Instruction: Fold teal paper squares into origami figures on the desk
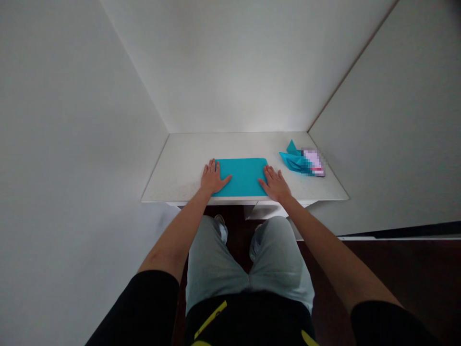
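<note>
Blue sheet [243,178]: smooth, matt paper. Tabletop [187,156]: smooth, dull. Trousers [284,259]: matt, denim-like cloth.

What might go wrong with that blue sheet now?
The blue sheet lies near the front edge of the desk, so it might slide off. The left hand and right hand rest at its sides; pushing inward might buckle it. The right hand might also bump the folded blue paper.

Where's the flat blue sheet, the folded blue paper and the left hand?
Flat blue sheet [243,177], head view: middle of its top.
Folded blue paper [294,161], head view: its creased side.
Left hand [212,180], head view: its back.
</note>
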`<state>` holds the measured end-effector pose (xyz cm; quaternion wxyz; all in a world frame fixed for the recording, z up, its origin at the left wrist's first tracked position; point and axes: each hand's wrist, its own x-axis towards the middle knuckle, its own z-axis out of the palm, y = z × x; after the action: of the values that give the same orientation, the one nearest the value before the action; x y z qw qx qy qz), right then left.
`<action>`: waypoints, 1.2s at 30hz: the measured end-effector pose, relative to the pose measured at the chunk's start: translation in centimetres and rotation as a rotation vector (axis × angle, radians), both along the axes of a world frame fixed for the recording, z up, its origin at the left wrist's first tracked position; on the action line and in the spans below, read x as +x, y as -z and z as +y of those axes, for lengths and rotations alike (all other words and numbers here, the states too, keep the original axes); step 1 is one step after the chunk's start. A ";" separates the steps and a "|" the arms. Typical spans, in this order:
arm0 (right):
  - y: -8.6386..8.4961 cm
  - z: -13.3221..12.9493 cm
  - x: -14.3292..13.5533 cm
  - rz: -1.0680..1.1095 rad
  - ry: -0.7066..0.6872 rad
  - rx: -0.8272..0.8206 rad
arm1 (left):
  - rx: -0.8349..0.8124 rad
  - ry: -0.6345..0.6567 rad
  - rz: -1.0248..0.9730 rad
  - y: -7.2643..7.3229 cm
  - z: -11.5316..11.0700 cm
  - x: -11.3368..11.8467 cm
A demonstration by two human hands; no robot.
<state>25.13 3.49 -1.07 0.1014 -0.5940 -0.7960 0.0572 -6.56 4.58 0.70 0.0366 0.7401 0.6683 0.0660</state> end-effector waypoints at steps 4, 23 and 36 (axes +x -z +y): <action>0.2 -0.3 0.4 0.145 -0.012 0.137 | -0.054 -0.143 0.074 -0.5 -0.2 -1.4; 0.7 0.0 0.2 0.138 -0.009 0.173 | -0.010 -0.414 0.079 -1.2 -4.7 -6.3; -1.2 -1.6 -0.6 0.093 0.056 0.158 | 0.015 -0.171 0.044 -0.2 -3.8 -11.4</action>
<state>24.58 1.92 0.17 0.1862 -0.6030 -0.7755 0.0190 -17.93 0.80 0.88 0.0109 0.6818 0.7292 0.0576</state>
